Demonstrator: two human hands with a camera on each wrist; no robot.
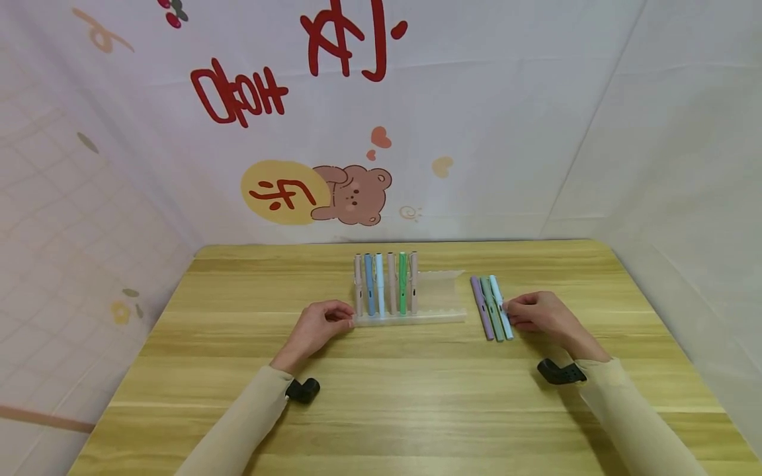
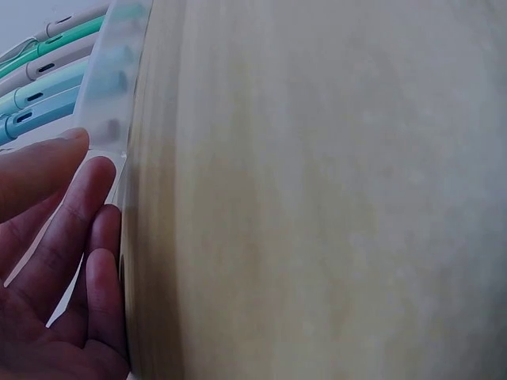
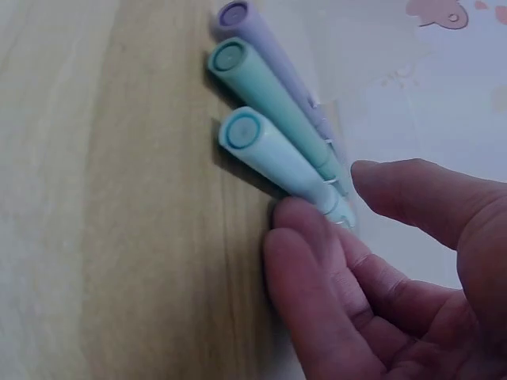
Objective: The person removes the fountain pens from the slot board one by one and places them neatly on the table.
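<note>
A clear plastic pen stand (image 1: 440, 317) holds several capped pens in a row: greyish-pink ones (image 1: 358, 284), a blue one (image 1: 370, 284), a light blue one (image 1: 381, 284) and a green one (image 1: 403, 284). At its left end my left hand (image 1: 318, 328) pinches the corner between thumb and finger. To the right of the stand, a purple pen (image 1: 482, 307), a grey-green pen (image 1: 492, 309) and a pale blue pen (image 3: 273, 158) lie side by side. My right hand (image 1: 544, 314) touches the pale blue pen with its fingertips; the thumb is apart from them in the right wrist view.
The wooden table (image 1: 393, 403) stretches in front of both arms. A white cloth backdrop (image 1: 494, 132) with red characters and a printed bear (image 1: 357, 195) rises behind the table. Black wrist cameras (image 1: 303, 391) sit on both wrists.
</note>
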